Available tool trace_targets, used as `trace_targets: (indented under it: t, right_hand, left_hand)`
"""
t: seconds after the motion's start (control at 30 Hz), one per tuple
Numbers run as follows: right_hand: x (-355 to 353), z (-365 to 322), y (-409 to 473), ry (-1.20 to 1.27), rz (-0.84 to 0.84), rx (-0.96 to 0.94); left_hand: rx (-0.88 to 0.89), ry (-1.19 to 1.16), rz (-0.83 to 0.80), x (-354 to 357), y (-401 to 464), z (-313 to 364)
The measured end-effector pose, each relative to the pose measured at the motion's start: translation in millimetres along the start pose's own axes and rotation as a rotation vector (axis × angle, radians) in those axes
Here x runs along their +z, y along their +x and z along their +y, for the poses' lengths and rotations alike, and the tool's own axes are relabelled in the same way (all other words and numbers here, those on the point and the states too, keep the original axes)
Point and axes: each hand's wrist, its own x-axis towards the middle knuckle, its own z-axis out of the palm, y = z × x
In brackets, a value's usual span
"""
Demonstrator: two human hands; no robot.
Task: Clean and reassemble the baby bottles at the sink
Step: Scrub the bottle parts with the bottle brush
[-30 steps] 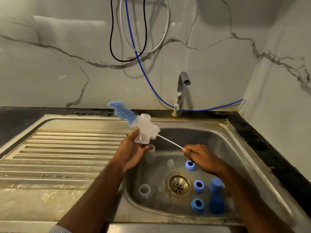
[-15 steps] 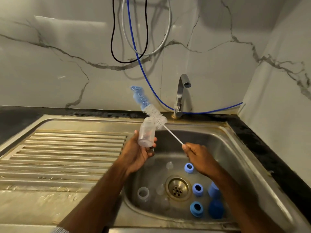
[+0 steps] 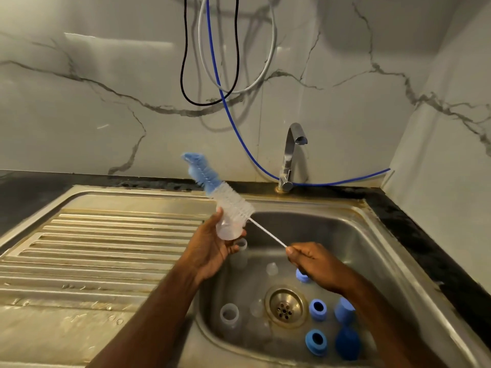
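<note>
No writing is legible. The left hand (image 3: 212, 251) grips a clear bottle (image 3: 228, 228); the right hand (image 3: 313, 261) pinches the bottle brush (image 3: 233, 201) handle. The brush has tilted lower since half a second ago.

One bottle brush (image 3: 212, 183), three clear bottles (image 3: 228, 227) – one held, two in the basin – three blue collar rings (image 3: 317, 309), two blue caps (image 3: 344, 309), one tap (image 3: 291, 155), three hanging cables (image 3: 183, 62).

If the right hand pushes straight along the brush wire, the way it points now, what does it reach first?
The right hand points up and left along the wire. It would probably meet the brush bristles and the clear bottle held by the left hand first. Depth is unclear, so which comes first is uncertain.
</note>
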Motion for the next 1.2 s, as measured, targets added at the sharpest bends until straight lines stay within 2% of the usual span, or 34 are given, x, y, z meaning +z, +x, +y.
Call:
trace_targets:
  t: [0.1, 0.17, 0.2, 0.3, 0.37, 0.47, 0.53, 0.7, 0.8, 0.97, 1.2]
  right_hand:
    - [-7.7, 0.5, -0.7, -0.005, 0.101, 0.032]
    - [0.8, -4.7, 1.8, -0.005, 0.172, 0.021]
    - [6.8, -8.2, 3.0, 0.007, 0.154, 0.011]
    - [10.8, -12.0, 0.7, 0.052, -0.043, -0.001]
    - [-0.3, -8.4, -2.6, 0.059, -0.069, 0.015]
    - [-5.8, -4.7, -2.2, 0.014, 0.098, 0.038]
    - [4.5, -9.9, 0.4, 0.033, 0.138, 0.020]
    - [4.0, -13.4, -3.8, 0.155, -0.088, 0.050]
    - [-2.7, -5.4, -3.2, 0.075, 0.078, 0.048]
    - [17.8, -7.4, 2.7, 0.002, 0.282, -0.138]
    - [9.0, 2.4, 6.9, -0.147, 0.253, -0.185]
  left_hand:
    - [-0.072, -0.109, -0.020, -2.6, 1.2, 2.9]
    - [-0.107, -0.085, -0.043, 2.8, 0.9, -2.7]
    - [-0.110, -0.073, -0.050, 4.8, 0.4, -5.5]
    - [-0.016, -0.133, -0.030, 3.8, -0.2, -3.7]
    - [0.032, -0.169, -0.020, -1.0, -0.4, 3.8]
    - [-0.004, -0.104, 0.000, -2.0, 0.4, 2.6]
    - [-0.032, -0.073, -0.012, 3.1, 0.9, -3.0]
    - [0.007, -0.171, -0.024, -3.9, 0.8, 4.6]
    - [0.014, -0.192, -0.040, -0.3, 0.0, 3.1]
    - [0.060, -0.319, 0.001, 3.7, 4.7, 3.0]
    - [0.120, -0.448, 0.060, -0.1, 7.6, 8.2]
